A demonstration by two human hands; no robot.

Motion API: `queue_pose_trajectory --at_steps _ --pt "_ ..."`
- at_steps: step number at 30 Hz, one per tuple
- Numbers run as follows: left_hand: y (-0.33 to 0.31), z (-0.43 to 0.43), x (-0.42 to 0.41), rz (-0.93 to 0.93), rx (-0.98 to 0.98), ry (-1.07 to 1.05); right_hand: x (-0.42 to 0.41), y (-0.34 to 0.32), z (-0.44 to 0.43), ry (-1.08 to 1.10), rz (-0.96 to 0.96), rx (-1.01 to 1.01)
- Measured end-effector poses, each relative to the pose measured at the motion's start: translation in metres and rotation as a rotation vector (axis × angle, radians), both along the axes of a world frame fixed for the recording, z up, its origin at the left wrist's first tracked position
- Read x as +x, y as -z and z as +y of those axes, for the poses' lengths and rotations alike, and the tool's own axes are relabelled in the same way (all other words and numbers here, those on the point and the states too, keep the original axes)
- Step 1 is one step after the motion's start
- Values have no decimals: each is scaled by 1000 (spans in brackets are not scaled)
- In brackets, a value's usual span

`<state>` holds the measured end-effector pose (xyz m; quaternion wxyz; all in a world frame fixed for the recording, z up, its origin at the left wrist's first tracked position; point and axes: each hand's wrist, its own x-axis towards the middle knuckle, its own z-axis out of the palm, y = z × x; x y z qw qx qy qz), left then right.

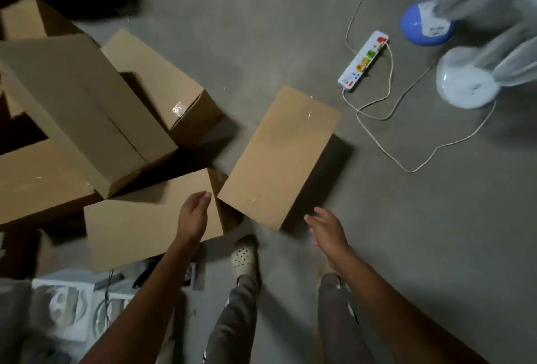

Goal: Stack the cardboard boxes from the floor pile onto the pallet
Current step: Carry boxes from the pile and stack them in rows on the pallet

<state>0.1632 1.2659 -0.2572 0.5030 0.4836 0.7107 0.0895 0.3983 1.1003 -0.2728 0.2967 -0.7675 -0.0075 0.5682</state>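
A long brown cardboard box (280, 157) lies apart on the concrete floor in the middle of the view. To its left is a pile of several cardboard boxes, with a large tilted one (78, 111) on top and a flat one (145, 221) nearest me. My left hand (193, 215) hovers with straight fingers over the right end of that flat box, near the lone box's left corner. My right hand (327, 231) is open just right of the lone box's near corner, touching nothing. No pallet is in view.
A white power strip (363, 61) with trailing cords (406, 160) lies to the right of the lone box. Two standing fans (427, 26) (465, 82) occupy the upper right. My feet, one in a perforated shoe (245, 256), stand below the boxes. White foam pieces (66, 305) lie at lower left.
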Motion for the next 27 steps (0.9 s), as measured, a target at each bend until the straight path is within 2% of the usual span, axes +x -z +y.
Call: queue_pose_trajectory --at_steps 7,11,15,18,20,24,27 --pt "147 55 8 139 -36 152 -52 123 24 71 53 -26" --pt "208 62 20 178 -7 249 -70 178 29 76 80 -79" --pt "256 70 17 213 35 377 -82 222 31 162 229 -184" --pt "270 71 9 209 -7 324 -85 234 36 227 355 -175" --pt "269 70 6 184 -45 291 -83 233 37 252 360 -173" --pt "228 62 13 101 -60 291 -70 202 28 279 276 -162" --pt "182 59 26 21 -47 290 -53 160 17 304 150 -71"
